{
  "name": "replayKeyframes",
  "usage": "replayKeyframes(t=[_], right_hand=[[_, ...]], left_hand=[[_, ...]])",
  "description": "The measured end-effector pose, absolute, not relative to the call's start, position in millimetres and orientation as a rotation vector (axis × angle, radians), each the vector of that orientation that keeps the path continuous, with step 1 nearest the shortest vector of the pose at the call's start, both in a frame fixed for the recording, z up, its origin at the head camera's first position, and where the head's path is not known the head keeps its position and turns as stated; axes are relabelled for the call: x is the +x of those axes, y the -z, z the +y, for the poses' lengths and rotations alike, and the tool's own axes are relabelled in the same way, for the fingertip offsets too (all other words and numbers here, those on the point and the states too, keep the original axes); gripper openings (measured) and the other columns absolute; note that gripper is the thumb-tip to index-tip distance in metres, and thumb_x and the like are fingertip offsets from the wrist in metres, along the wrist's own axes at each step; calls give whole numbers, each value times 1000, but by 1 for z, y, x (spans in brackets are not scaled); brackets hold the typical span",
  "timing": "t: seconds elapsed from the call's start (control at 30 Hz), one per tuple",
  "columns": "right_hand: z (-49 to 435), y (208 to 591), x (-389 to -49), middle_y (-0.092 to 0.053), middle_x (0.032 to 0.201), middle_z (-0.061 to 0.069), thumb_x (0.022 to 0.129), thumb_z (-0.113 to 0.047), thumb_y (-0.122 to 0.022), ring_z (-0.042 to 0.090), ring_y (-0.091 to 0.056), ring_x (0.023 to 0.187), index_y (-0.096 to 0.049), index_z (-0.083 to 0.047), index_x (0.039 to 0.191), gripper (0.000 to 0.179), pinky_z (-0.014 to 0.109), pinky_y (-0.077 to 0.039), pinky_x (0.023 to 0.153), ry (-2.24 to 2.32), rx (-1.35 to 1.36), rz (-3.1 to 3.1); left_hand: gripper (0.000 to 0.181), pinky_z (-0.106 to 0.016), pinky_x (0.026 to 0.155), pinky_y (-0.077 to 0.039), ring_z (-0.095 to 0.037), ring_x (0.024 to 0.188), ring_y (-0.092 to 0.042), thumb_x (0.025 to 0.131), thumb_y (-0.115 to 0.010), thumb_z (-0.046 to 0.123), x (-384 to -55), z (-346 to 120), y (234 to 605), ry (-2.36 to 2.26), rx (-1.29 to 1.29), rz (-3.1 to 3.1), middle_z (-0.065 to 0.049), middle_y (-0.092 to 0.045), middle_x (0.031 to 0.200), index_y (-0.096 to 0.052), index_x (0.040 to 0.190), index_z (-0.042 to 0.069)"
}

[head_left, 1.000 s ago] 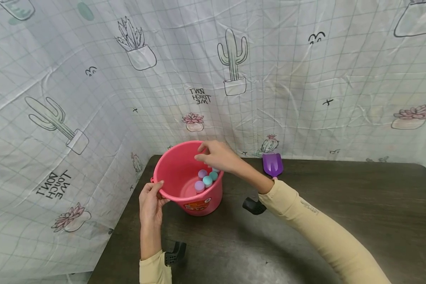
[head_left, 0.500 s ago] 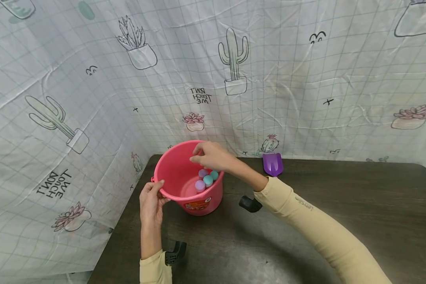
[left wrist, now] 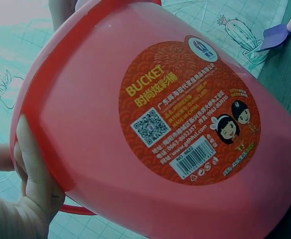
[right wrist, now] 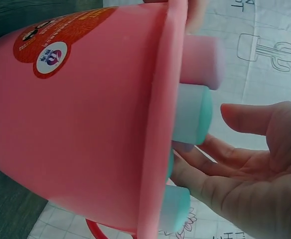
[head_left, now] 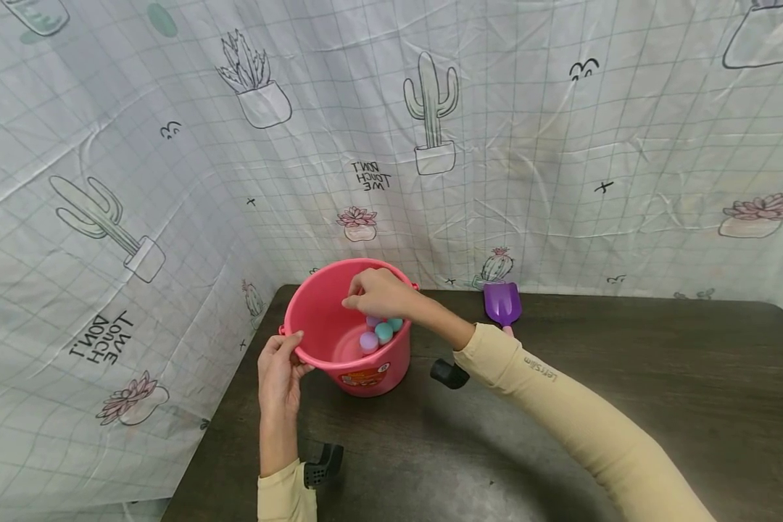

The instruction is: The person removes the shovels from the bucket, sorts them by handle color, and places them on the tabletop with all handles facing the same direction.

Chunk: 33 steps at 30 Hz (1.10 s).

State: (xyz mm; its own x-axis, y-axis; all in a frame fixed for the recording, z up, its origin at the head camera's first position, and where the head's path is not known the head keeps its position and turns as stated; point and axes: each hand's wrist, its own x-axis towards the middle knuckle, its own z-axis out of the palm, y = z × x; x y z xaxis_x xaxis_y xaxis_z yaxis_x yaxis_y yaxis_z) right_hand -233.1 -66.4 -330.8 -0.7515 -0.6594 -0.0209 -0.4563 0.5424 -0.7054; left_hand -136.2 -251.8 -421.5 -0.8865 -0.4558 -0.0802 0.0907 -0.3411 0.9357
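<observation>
A pink bucket stands on the dark table. My left hand grips its left front rim, thumb on one side and fingers on the other, as the left wrist view also shows. Several small cylinders with round tops, like capped bottles, stand inside. In the right wrist view one has a white body and teal top, and another is lavender. My right hand reaches over the bucket's right rim, just above the cylinders. Its thumb and fingers stay apart with nothing visibly held; its fingertips are close to the cylinders, contact unclear.
A purple toy shovel with a pink handle lies at the back of the table, right of the bucket. A white curtain printed with cacti hangs behind and along the left. Black wrist mounts stick out from both sleeves.
My right hand has moved left and lower into the bucket, now covering some of the cylinders from the head view. The left hand and the bucket have stayed in place.
</observation>
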Motion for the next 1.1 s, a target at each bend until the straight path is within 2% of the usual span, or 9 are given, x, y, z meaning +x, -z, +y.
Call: replayKeyframes(t=[0.2, 0.33, 0.43, 0.63, 0.87, 1.1], right_hand=[[-72, 335, -233, -53, 58, 1, 90, -19, -65, 12, -46, 48, -68, -2, 91, 17, 20, -40, 51, 950, -946, 2479], [-74, 336, -233, -49, 55, 1, 89, -20, -66, 13, -48, 47, -66, -4, 81, 17, 20, -42, 49, 906, -949, 2456], [-75, 335, -233, -47, 54, 1, 89, -20, -66, 13, -49, 46, -62, -6, 72, 22, 20, -42, 48, 880, -942, 2446], [-79, 334, -235, -39, 49, 0, 90, -21, -65, 11, -40, 42, -46, -11, 57, 39, 19, -36, 45, 821, -920, 2450], [-82, 334, -235, -37, 48, 0, 90, -20, -65, 11, -37, 42, -42, -12, 57, 41, 19, -34, 45, 782, -885, 2448], [-85, 337, -235, -42, 52, 0, 90, -20, -64, 11, -42, 46, -46, -11, 60, 36, 19, -37, 48, 726, -910, 2424]], left_hand=[[13, -20, 49, -52, -10, 50, -59, 95, -57, 8, -136, -252, 421, 2276, 493, -1569, -6, -58, 68, -47, 90, 1], [12, -20, 49, -52, -11, 50, -60, 95, -56, 7, -136, -253, 422, 2279, 491, -1568, -6, -59, 68, -47, 90, 1], [12, -20, 49, -52, -11, 50, -60, 95, -56, 7, -135, -253, 422, 2282, 484, -1563, -6, -59, 68, -47, 90, 1], [12, -20, 49, -52, -10, 49, -59, 95, -57, 7, -135, -254, 422, 2288, 467, -1561, -6, -58, 68, -47, 90, 0], [14, -20, 49, -52, -11, 50, -60, 94, -58, 8, -134, -255, 423, 2292, 473, -1554, -6, -58, 69, -47, 90, 1], [14, -20, 50, -53, -11, 51, -60, 94, -57, 9, -132, -256, 423, 2294, 471, -1565, -6, -58, 70, -47, 91, 1]])
